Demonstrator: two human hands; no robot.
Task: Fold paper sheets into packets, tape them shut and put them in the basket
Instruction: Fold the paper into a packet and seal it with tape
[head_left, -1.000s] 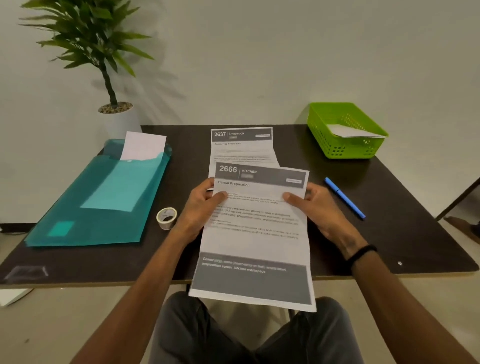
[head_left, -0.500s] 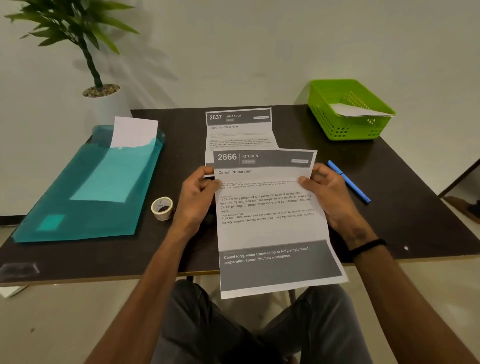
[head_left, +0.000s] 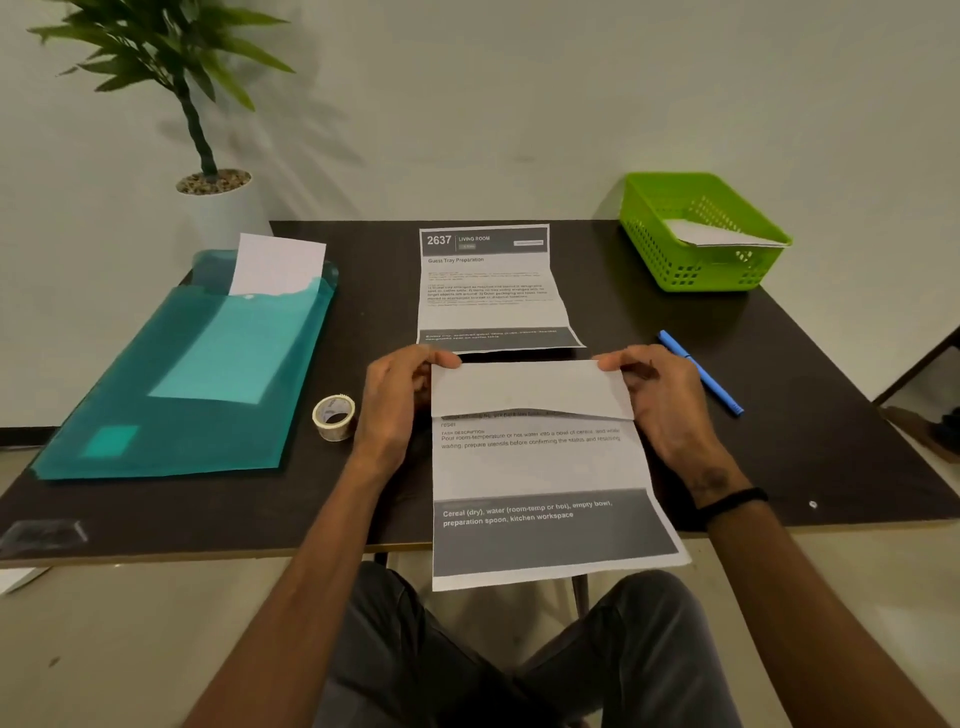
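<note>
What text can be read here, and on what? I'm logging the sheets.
"2637", "LIVING ROOM", "Guest Tray Preparation": flat sheet on the table.
"Cereal (dry), water (room-temp or hot), empty bowl, preparation spoon, kitchen workspace": grey band of the held sheet.
Small print on both sheets: mostly too blurred.

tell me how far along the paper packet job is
Done: one folded packet lies in the green basket. In hand: left hand and right hand pinch the kitchen sheet, top third folded down. Left: finish folding, tape it with the tape roll, then the living room sheet.
</note>
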